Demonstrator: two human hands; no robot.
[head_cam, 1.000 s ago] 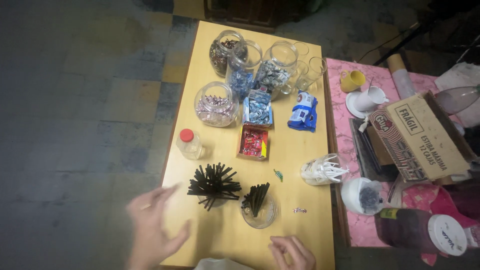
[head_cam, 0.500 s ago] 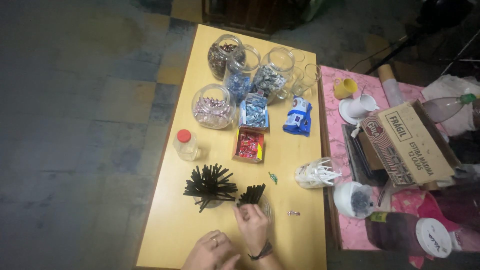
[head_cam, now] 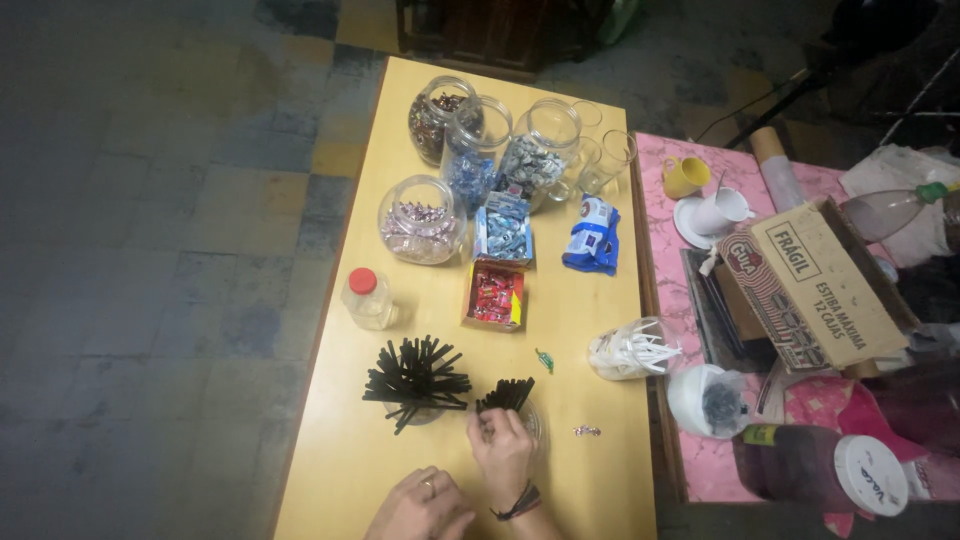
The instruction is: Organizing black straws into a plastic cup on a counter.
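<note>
Pinched between the right hand's [head_cam: 503, 447] fingertips is the near edge of a bunch of thin black plastic straws [head_cam: 506, 394] standing in a small clear glass cup [head_cam: 530, 420]. Beside the grip, the left hand [head_cam: 422, 505] rests loosely curled on the yellow wooden table [head_cam: 570, 180], holding nothing. Judged light, slick and easily bent, the straws are best taken mid-shaft. Half a second earlier both hands sat lower, closer together.

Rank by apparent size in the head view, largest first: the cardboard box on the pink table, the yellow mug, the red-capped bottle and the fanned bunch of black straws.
1. Cardboard box, clearly largest.
2. Fanned bunch of black straws.
3. Red-capped bottle.
4. Yellow mug, smallest, though it lies farther from the camera than the bottle, so that gap is unsure.
</note>
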